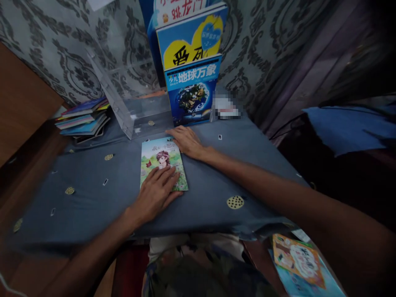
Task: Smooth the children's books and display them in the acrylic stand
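Observation:
A thin green picture book (161, 159) with a cartoon girl on its cover lies flat on the blue-grey tablecloth (93, 194). My left hand (157, 192) rests on the book's lower half, fingers stretched flat. My right hand (185, 140) lies flat at the book's top right corner, fingers extended and touching its edge. Neither hand grips anything.
Behind the book stands a tiered rack of upright blue books (192, 62), the front one showing a globe (192, 97). A clear acrylic holder (123, 95) sits left of it, and a stack of thin books (83, 117) lies at far left. More books (301, 264) lie low at right.

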Demonstrator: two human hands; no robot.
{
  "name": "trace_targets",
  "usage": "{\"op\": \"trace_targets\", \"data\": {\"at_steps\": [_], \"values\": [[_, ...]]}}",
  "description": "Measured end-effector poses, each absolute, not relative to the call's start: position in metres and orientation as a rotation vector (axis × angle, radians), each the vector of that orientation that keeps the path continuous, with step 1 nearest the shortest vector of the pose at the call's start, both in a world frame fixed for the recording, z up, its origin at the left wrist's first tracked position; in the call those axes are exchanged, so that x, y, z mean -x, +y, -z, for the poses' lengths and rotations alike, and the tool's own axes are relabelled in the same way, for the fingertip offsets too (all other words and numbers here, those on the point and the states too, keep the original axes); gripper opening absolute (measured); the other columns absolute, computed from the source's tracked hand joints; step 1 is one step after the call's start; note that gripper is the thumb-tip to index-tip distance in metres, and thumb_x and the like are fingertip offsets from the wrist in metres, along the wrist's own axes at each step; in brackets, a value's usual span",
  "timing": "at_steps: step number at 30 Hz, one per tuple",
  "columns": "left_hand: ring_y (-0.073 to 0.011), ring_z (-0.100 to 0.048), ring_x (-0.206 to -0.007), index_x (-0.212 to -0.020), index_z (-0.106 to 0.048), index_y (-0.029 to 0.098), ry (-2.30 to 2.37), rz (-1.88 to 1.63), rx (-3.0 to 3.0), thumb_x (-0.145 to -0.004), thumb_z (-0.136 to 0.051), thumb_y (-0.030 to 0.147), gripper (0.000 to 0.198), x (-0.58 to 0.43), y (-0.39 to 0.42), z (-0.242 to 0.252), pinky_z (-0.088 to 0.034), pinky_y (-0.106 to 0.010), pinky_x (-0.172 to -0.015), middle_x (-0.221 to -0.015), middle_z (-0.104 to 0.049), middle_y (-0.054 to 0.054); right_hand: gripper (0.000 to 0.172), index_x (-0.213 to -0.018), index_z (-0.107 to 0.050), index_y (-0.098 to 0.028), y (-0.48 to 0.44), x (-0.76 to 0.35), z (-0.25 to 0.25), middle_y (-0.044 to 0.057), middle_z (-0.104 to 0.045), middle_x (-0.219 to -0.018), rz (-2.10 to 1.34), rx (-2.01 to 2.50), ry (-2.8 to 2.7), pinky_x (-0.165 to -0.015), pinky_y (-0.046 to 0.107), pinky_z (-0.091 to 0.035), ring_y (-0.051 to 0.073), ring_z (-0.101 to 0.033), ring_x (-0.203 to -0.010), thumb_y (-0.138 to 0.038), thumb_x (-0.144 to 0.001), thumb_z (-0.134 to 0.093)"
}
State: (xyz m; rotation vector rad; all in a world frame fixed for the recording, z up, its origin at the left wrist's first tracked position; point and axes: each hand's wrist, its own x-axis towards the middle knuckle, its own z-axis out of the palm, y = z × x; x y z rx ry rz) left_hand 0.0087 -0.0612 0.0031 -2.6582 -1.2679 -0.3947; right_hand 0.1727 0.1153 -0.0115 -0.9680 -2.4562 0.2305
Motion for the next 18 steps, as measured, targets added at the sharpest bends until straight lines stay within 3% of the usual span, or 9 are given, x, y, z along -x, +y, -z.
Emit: {"op": "trace_targets", "data": {"at_steps": [3, 7, 18], "values": [[-0.0245, -0.068, -0.105, -0.116, -0.065, 0.013, -1.206, 0.491, 2.611, -0.1, -0.052, 0.035, 0.03, -0.017, -0.064, -0.005, -0.056, -0.04, -0.093, -0.118, -0.072, -0.013, 0.032, -0.125, -0.062, -0.017, 0.1, -0.178, 0.013, 0.013, -0.07, -0.114, -0.243, 0.886, -2.465, -0.093, 0.043, -0.042, 0.029, -0.057, -0.11, -0.015, -0.097, -0.047], [-0.0209, -0.069, -0.093, -0.107, -0.067, 0.014, -1.199, 0.518, 2.582, -0.101, -0.05, 0.03, 0.024, -0.022, -0.068, -0.01, -0.058, -0.033, -0.079, -0.107, -0.074, -0.009, 0.028, -0.12, -0.066, -0.015, 0.067, -0.197, 0.019, 0.013, -0.069, -0.109, -0.37, 0.751, -2.455, -0.093, 0.041, -0.045, 0.026, -0.06, -0.102, -0.017, -0.097, -0.051], [-0.0198, -0.068, -0.091, -0.105, -0.068, 0.015, -1.234, 0.516, 2.609, -0.102, -0.046, 0.023, 0.023, -0.025, -0.07, -0.014, -0.057, -0.032, -0.076, -0.104, -0.074, -0.008, 0.025, -0.115, -0.069, -0.02, 0.003, -0.231, 0.011, 0.005, -0.078, -0.1, -1.151, 0.641, -2.074, -0.084, 0.032, -0.056, 0.018, -0.073, -0.095, -0.028, -0.094, -0.058]]}}
